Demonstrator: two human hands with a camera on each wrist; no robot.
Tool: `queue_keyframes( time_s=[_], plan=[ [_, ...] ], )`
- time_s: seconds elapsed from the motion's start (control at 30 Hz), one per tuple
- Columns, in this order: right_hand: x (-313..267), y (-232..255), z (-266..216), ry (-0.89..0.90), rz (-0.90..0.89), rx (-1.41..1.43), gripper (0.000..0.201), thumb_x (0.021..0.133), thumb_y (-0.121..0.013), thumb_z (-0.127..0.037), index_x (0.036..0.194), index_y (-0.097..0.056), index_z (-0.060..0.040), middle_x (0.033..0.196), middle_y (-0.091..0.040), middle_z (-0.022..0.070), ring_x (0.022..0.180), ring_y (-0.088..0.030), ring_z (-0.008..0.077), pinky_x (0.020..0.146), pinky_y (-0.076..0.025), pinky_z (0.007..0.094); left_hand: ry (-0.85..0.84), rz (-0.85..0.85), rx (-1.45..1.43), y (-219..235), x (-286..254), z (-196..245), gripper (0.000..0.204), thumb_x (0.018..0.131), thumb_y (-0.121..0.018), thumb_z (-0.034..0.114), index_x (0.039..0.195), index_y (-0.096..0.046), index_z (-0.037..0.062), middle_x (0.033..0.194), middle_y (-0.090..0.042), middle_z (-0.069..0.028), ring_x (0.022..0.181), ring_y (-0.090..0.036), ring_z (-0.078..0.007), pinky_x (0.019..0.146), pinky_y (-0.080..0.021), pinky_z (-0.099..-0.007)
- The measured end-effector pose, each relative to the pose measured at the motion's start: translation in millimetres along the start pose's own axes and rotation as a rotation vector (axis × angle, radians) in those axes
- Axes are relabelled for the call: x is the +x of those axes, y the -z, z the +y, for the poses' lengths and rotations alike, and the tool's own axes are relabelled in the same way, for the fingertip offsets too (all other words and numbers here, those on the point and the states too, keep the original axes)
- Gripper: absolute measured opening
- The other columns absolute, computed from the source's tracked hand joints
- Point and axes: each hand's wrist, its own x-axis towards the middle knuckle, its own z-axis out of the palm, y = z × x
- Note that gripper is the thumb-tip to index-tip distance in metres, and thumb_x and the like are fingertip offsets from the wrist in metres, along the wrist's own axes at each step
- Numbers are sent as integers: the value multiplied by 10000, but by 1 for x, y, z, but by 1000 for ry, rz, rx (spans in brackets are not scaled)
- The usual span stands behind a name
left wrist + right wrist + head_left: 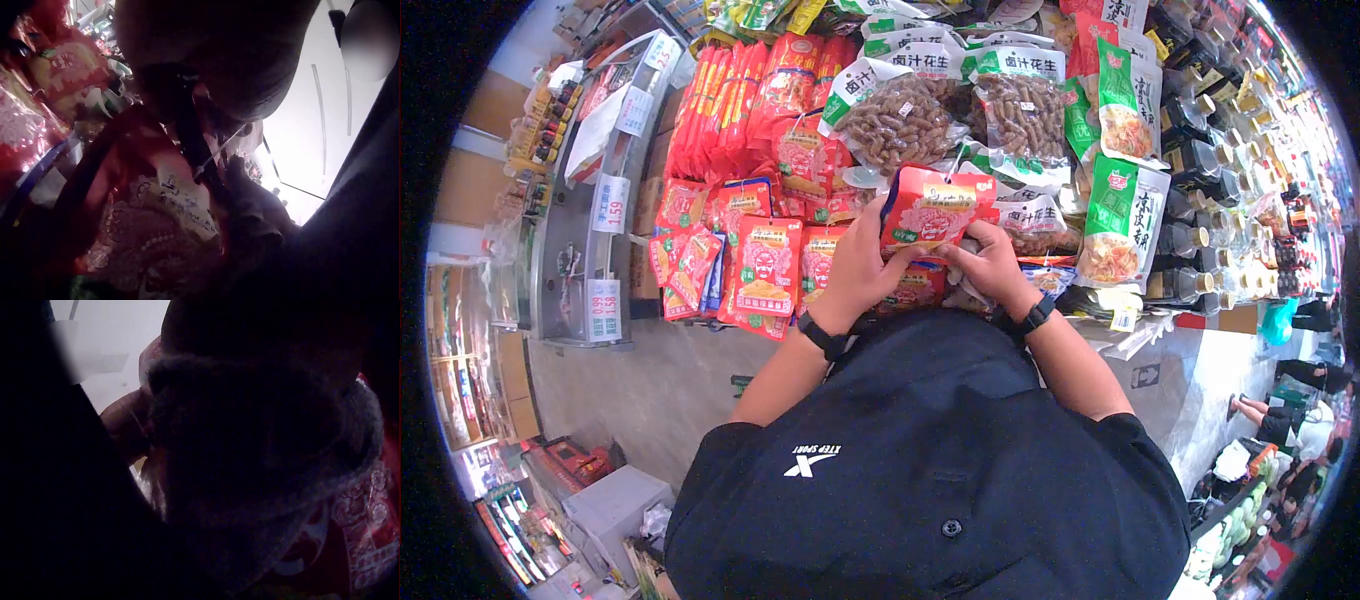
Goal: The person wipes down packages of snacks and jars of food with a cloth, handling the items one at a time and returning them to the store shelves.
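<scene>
In the head view a red seasoning-style packet with a pale printed figure is held up in front of the display. My left hand grips its left side, thumb along the lower edge. My right hand is at the packet's lower right corner, its thumb pointing toward the edge. A crumpled grey cloth is bunched in that hand; its fuzzy fold fills much of the dark right wrist view, beside the packet's printed front. A thin pale tie runs from the packet's top in the left wrist view.
More red packets hang and lie in bunches to the left. Bags of peanuts lie behind, with green-and-white packets and dark bottles at right. A metal counter with price cards stands at left.
</scene>
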Motion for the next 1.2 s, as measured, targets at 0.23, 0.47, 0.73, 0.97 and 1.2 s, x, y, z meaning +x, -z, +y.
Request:
queue_keyframes(
  time_s=[0.23, 0.47, 0.73, 0.97, 1.2],
  plan=[
    [9, -7, -12, -171, -112, 63, 295, 962, -840, -116, 1229, -778, -5, 1165, -814, 124, 1072, -770, 238, 983, -588, 393, -8, 1, 39, 10, -23, -31, 645, 978, -762, 55, 1547, -471, -26, 1320, -679, -293, 1196, -678, -501, 1015, -551, -527],
    [69, -46, -72, 184, -61, -218, 319, 934, -800, -125, 1241, -765, -50, 1343, -726, 193, 1255, -672, 407, 1057, -557, 480, 19, 222, 102, 54, -21, -46, 511, 1058, -684, 59, 1517, -492, -58, 1361, -655, -264, 1264, -671, -417, 1079, -525, -487],
    [110, -98, -80, 4, -90, -166, 447, 961, -789, -274, 1307, -720, 1, 1252, -740, 290, 1214, -670, 504, 1060, -537, 545, 160, 391, 99, 72, -5, -82, 441, 1057, -653, 55, 1472, -540, -37, 1377, -657, -245, 1257, -655, -407, 1091, -502, -491],
    [106, -100, -62, 36, -121, -163, 694, 953, -808, -281, 1515, -564, 43, 1387, -693, 324, 1311, -647, 496, 1136, -516, 514, 348, 184, 360, 61, 3, -126, 590, 965, -726, 75, 1499, -519, -70, 1359, -663, -336, 1256, -625, -525, 1084, -484, -592],
    [100, -99, -50, 107, -64, -296, 821, 956, -812, -299, 1571, -472, 123, 1427, -663, 348, 1335, -637, 496, 1159, -506, 497, 311, 252, 388, 44, -5, -115, 850, 946, -769, 104, 1637, -314, -92, 1341, -642, -364, 1255, -621, -535, 1084, -490, -590]
  ],
)
